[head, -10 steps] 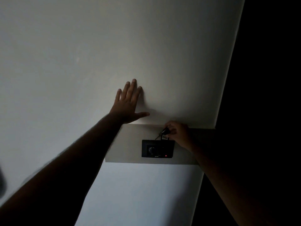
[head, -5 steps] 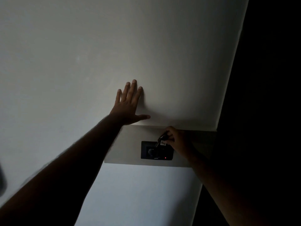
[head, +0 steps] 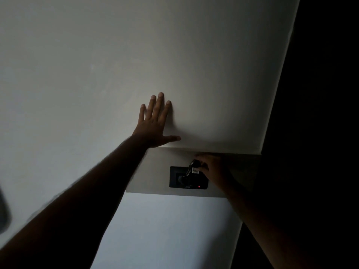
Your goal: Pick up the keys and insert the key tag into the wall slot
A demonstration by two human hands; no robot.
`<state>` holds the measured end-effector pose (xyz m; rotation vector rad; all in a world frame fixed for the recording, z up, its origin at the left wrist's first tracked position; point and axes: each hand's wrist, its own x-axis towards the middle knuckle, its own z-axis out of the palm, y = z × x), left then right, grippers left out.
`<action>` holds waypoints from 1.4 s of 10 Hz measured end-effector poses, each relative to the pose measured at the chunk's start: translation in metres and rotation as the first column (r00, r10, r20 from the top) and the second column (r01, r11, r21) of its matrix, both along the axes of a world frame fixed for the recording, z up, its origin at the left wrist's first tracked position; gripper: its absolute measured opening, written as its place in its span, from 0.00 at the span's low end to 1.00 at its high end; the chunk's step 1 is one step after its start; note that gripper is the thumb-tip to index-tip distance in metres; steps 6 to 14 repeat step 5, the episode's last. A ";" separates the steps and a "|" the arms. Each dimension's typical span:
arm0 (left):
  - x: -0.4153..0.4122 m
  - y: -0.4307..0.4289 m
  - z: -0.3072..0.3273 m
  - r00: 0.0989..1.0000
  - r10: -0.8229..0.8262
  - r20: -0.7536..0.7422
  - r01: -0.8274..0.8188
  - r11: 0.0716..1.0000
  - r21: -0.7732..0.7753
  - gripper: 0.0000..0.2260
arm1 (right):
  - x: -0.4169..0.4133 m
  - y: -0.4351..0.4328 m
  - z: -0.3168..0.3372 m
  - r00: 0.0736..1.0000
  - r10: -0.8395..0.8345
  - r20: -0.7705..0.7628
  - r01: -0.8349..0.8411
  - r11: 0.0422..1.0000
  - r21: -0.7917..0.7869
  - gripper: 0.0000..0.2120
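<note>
The room is dim. A black wall panel point(head: 181, 186) with a round knob at its left and a small red light sits on a pale recessed strip of wall. My right hand point(head: 215, 169) is closed on the dark keys and key tag point(head: 194, 167), whose white label shows, and holds them against the panel's upper middle. The slot itself is hidden in the dark. My left hand point(head: 153, 125) lies flat on the wall above and left of the panel, fingers spread, holding nothing.
The pale wall point(head: 136, 55) fills most of the view. A dark opening or door edge point(head: 320, 94) runs down the right side. A blurred dark object point(head: 3, 210) shows at the far left edge.
My right hand has brought the key tag down from above the panel onto its upper face. My left hand has stayed flat on the wall.
</note>
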<state>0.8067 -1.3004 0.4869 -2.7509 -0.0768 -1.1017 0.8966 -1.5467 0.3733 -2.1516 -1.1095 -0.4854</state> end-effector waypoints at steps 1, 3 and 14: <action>-0.002 -0.001 0.001 1.000 0.003 -0.001 -0.003 1.000 -0.004 0.57 | -0.002 0.000 -0.004 1.000 0.008 -0.002 -0.009 1.000 -0.011 0.23; -0.001 -0.002 0.002 0.999 0.016 -0.050 -0.017 1.000 -0.024 0.57 | -0.012 -0.013 -0.011 0.997 0.007 0.079 -0.001 0.998 -0.068 0.26; 0.001 -0.001 0.000 0.999 0.002 -0.035 -0.003 0.999 -0.043 0.58 | -0.026 -0.040 0.048 0.997 0.027 0.077 -0.046 0.964 0.261 0.26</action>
